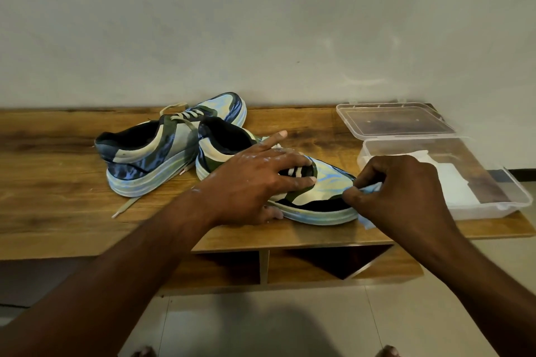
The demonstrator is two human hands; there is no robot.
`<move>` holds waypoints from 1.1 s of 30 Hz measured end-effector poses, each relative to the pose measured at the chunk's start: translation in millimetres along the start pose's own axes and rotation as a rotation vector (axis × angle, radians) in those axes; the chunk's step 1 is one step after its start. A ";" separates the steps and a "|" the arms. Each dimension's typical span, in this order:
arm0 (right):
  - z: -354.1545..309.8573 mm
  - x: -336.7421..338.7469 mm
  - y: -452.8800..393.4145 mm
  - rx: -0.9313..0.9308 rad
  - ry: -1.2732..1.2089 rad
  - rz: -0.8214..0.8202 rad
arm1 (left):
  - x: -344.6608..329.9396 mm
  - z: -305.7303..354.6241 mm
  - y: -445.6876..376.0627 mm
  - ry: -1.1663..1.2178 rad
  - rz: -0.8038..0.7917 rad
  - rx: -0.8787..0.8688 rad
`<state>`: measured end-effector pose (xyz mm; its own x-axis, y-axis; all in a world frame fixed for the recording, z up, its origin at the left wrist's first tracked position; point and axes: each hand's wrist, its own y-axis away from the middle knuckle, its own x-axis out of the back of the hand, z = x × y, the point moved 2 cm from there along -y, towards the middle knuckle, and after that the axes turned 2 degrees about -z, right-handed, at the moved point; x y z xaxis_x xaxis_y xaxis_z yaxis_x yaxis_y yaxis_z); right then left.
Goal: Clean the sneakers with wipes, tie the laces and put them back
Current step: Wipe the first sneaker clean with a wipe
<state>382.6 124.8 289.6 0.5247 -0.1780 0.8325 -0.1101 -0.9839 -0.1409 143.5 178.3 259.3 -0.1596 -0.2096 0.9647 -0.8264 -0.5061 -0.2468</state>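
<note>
Two blue, green and cream sneakers lie on a wooden bench top (58, 191). The near sneaker (322, 182) points right. My left hand (255, 180) lies over its laces with the fingers spread and the thumb at the sole, holding it steady. My right hand (397, 191) pinches a light blue wipe (371, 190) against the toe of this sneaker. The far sneaker (156, 153) sits behind and to the left, toe toward the wall, with its cream laces (127, 206) loose on the wood.
A clear plastic box (493, 206) with white wipes inside stands open at the bench's right end, its lid (397, 119) flipped back toward the wall. Open cubbies (319, 264) sit under the bench top. A tiled floor lies below.
</note>
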 end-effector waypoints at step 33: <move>-9.7 -3.8 3.5 0.123 -0.096 -0.052 | -7.2 3.5 -2.2 0.141 0.065 0.127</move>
<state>372.0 122.1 291.1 0.6056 -0.1214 0.7864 0.0204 -0.9856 -0.1679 148.4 177.9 252.6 -0.2921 -0.1305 0.9475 -0.7387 -0.5984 -0.3101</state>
